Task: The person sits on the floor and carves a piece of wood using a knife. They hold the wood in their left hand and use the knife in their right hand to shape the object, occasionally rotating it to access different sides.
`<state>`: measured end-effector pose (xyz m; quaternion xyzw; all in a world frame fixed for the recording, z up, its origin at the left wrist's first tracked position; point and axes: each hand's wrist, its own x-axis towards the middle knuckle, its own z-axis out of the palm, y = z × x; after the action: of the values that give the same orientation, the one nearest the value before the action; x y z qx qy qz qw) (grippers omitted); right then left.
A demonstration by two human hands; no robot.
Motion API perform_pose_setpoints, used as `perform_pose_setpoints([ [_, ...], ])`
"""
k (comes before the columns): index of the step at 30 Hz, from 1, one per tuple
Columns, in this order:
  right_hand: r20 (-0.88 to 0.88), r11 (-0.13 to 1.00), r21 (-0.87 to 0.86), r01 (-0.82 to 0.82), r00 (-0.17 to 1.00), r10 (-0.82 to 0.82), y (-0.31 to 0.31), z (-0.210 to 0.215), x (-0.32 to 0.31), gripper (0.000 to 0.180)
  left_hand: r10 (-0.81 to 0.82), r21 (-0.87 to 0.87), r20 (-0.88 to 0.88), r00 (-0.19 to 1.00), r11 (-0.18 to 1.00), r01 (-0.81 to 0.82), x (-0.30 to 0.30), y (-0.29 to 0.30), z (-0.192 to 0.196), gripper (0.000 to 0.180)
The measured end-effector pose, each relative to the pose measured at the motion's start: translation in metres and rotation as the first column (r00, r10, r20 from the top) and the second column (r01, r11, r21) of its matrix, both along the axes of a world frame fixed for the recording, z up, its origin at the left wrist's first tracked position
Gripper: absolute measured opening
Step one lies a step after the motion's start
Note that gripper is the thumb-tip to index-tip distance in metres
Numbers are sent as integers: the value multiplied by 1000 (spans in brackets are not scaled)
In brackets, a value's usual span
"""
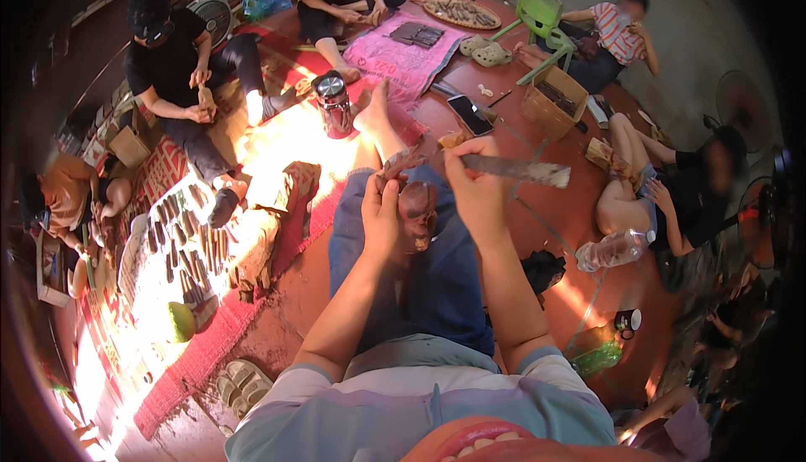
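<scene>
My left hand [382, 217] is closed on a brown, ragged leaf-like piece [403, 162], whose exact kind I cannot tell. A flat, wide metal blade [520, 170] is gripped in my right hand [475, 181] and points to the right; its surface is worn and has pale patches at the end. Between my hands, over my lap, there is a glossy reddish-brown rounded lump [418, 217]. It is next to my left fingers, and I cannot tell whether they touch it. My legs in blue trousers [361, 248] stretch ahead beneath my hands.
Ahead are a metal-lidded jar [333, 92], a smartphone [470, 115] and a cardboard box [554, 105]. Several dark sticks [189, 248] lie on the left over a red mat [206, 357]. A plastic bottle [615, 249] is on the right. Several people sit around.
</scene>
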<state>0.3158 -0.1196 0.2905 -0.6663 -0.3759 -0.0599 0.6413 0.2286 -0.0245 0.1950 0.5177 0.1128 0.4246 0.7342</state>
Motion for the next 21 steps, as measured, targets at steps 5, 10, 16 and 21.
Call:
perform_pose_setpoints([
  [5, 0, 979, 166, -121, 992, 123, 0, -17, -3, 8, 8, 110, -65, 998, 994, -1, 1, 2, 2, 25],
  [10, -360, 964, 251, -84, 917, 174, -28, -8, -7, 12, 71, 172, -121, 990, 984, -50, -1, 1, 4, 22],
  [16, -434, 949, 316, 23, 892, 123, -80, -35, -23, 12, 244, 281, -97, 965, 937, -208, 4, -2, -4, 17],
  [21, -386, 915, 399, 51, 915, 117, -125, -27, -33, 14, 234, 233, -86, 968, 950, -209, 10, 1, -5, 20],
])
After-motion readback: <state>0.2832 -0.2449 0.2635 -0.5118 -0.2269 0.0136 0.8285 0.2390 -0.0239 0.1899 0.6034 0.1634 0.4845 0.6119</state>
